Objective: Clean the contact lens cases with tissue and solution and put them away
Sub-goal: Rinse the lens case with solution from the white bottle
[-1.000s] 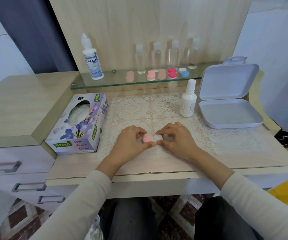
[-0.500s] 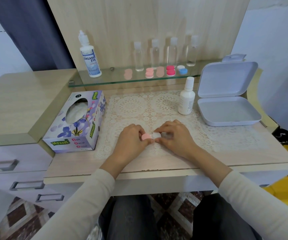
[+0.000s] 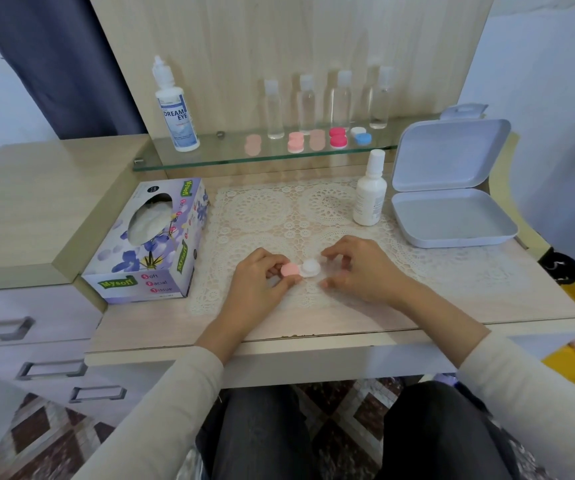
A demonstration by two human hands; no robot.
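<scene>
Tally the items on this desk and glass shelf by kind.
Round plastic contact lens cases: 6
Clear plastic bottles: 4
White plastic solution bottles: 2
Floral cardboard tissue box: 1
Open pale lilac plastic storage box: 1
Total: 14

Home dressing table: lace mat (image 3: 279,216), glass shelf (image 3: 210,157), drawers (image 3: 19,327), tissue box (image 3: 147,244).

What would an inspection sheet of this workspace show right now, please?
Surface: lace mat on wooden desk.
Job's things: pink-and-white contact lens case on mat; tissue box left; white solution bottle and open storage box right; more lens cases on glass shelf.
Clutter: Dream Eye bottle, four clear bottles on shelf.
Hands: left hand pinches case's pink cap; right hand hovers by white cap, not touching.
Cables: nothing seen.
Surroundings: drawers left, dark curtain behind.
</scene>
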